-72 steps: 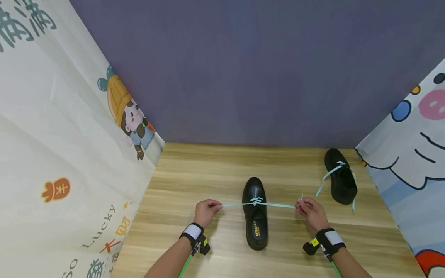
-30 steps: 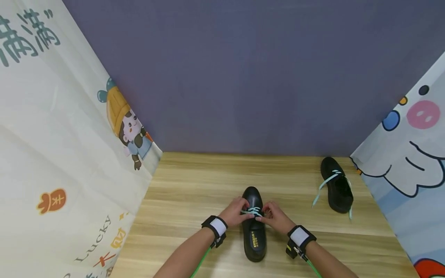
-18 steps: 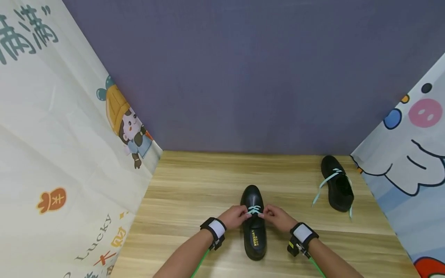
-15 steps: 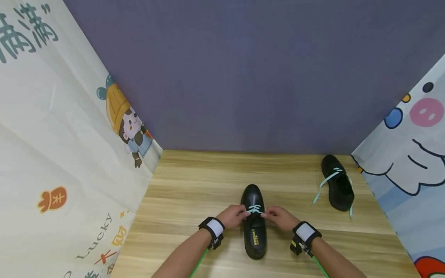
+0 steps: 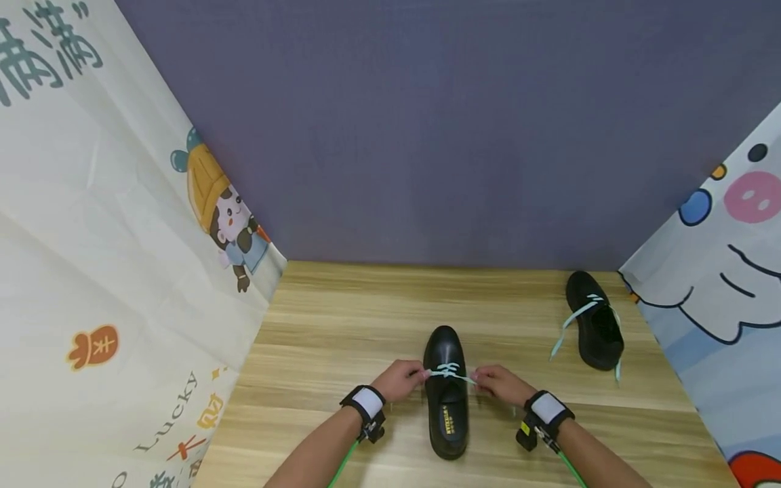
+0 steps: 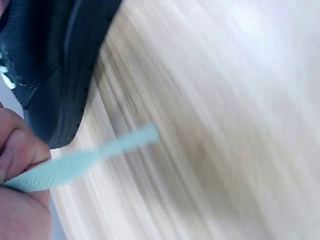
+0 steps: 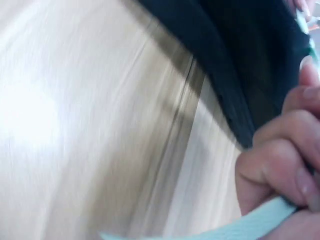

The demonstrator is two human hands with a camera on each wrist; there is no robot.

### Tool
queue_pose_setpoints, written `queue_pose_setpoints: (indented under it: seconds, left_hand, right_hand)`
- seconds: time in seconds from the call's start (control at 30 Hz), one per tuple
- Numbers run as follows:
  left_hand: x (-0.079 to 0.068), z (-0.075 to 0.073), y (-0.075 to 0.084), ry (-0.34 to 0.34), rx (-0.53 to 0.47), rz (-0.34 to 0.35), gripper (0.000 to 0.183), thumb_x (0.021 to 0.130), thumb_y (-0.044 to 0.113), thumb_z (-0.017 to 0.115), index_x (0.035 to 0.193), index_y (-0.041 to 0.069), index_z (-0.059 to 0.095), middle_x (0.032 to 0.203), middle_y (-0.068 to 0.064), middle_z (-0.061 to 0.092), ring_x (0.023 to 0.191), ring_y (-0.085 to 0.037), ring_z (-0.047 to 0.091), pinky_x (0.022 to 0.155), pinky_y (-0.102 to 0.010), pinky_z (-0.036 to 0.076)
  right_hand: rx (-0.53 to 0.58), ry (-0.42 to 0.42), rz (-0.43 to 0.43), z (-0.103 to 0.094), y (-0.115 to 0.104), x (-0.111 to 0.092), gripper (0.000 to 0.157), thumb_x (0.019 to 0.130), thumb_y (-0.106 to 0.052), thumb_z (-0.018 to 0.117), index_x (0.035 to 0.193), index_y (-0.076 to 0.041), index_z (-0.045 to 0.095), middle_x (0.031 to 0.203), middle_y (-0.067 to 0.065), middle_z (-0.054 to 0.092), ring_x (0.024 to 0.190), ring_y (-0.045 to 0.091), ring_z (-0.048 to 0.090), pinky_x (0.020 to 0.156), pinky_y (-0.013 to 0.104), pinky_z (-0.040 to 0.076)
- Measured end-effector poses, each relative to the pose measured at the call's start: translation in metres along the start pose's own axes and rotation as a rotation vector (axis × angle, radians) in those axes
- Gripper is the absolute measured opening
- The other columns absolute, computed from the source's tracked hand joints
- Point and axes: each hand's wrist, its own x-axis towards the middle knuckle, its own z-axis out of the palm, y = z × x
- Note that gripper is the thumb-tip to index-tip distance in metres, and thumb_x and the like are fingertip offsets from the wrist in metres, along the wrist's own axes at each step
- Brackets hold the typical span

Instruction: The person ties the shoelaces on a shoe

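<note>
Black wrist straps (image 5: 366,403) with white patches, each bearing a small camera; green cables (image 5: 344,464) run back along the forearms.

Left hand (image 5: 396,381): thumb and fingers pinched firmly on one end of the pale mint lace (image 5: 448,370), at the shoe's left edge; in the left wrist view a loose tail extends past the fingers. Right hand (image 5: 503,385): likewise closed, fingers curled, pinching the other end just right of the shoe; a tail hangs free there too.

Near shoe (image 5: 444,347), black, sits between the hands on the wood-grain floor (image 5: 342,305). Long axis runs near to far, almost straight; heel toward the person, toe away. Gold insole label (image 5: 448,420): lettering runs along the sole, too small to read reliably. Lace crosses at the eyelets and spans out to both sides.

Left cloth (image 5: 134,224), near part: "Lucky", a red 大, an orange 财. Farther along: a capped cartoon figure; large grey-green 满 with closing quote mark.

Second shoe (image 5: 599,346), far right: toe away, angled leftward, lace ends loose. Beside it, right cloth (image 5: 720,291) with pink snout print. Behind all, plain grey-purple backdrop (image 5: 427,135).
</note>
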Motion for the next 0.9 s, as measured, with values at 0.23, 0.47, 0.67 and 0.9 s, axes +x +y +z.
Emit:
queue_pose_setpoints:
  seconds: [0.23, 0.47, 0.67, 0.9]
  left_hand:
    - [0.003, 0.003, 0.004, 0.067, -0.158, -0.023, 0.037, 0.106, 0.028, 0.052, 0.082, 0.004, 0.065, 0.069, 0.003, 0.051, 0.06, -0.002, 0.043, 0.057, -0.02, 0.037]
    - [0.006, 0.005, 0.008, 0.1, -0.352, -0.071, 0.029, 0.104, 0.017, 0.054, 0.088, -0.003, 0.066, 0.07, -0.007, 0.057, 0.057, -0.004, 0.045, 0.052, -0.019, 0.037]
    - [0.006, 0.006, 0.011, 0.13, -0.465, -0.105, 0.028, 0.104, 0.014, 0.054, 0.09, -0.007, 0.064, 0.072, 0.0, 0.054, 0.061, -0.007, 0.046, 0.054, -0.019, 0.038]
    - [0.009, 0.007, 0.017, 0.174, -0.57, -0.105, 0.032, 0.105, 0.018, 0.053, 0.09, -0.009, 0.059, 0.075, 0.0, 0.055, 0.069, -0.012, 0.051, 0.067, -0.03, 0.044]
  right_hand:
    - [0.284, -0.087, -0.104, 0.002, 0.005, -0.004, 0.041, 0.109, -0.015, 0.04, 0.097, 0.024, 0.046, 0.069, -0.006, 0.045, 0.056, 0.004, 0.039, 0.049, 0.023, 0.03]
    - [0.483, -0.048, -0.147, 0.0, 0.009, -0.003, 0.035, 0.109, -0.014, 0.039, 0.098, 0.018, 0.047, 0.076, -0.006, 0.05, 0.06, 0.005, 0.04, 0.052, 0.035, 0.025]
    - [0.586, -0.015, -0.208, 0.001, 0.01, -0.004, 0.03, 0.108, -0.007, 0.037, 0.098, 0.021, 0.041, 0.077, -0.006, 0.052, 0.06, 0.005, 0.039, 0.052, 0.036, 0.022]
    - [0.745, 0.022, -0.328, 0.01, 0.005, -0.001, 0.033, 0.105, 0.005, 0.033, 0.099, -0.006, 0.063, 0.087, -0.006, 0.062, 0.076, 0.005, 0.055, 0.063, 0.024, 0.04]
